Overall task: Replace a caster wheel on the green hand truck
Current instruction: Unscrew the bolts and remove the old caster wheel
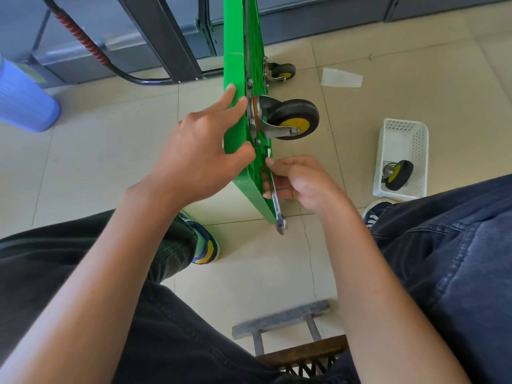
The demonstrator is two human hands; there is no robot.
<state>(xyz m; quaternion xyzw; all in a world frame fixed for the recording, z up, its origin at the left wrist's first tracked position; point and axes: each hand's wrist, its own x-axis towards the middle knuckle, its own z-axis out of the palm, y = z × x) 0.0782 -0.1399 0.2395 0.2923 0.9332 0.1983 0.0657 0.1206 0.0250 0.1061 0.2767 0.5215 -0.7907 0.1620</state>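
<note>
We stand green hand truck (pixel 238 79) on edge; left hand (pixel 202 151) w/ splayed fingers steadies it, right hand (pixel 302 181) grips wrench (pixel 278 206) at caster's (pixel 288 119) 6 o'clock.

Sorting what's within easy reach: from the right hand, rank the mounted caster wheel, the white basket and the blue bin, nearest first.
From the right hand:
1. Mounted caster wheel, just above it on the green hand truck.
2. White basket, to its right on the floor.
3. Blue bin, far left.
</note>
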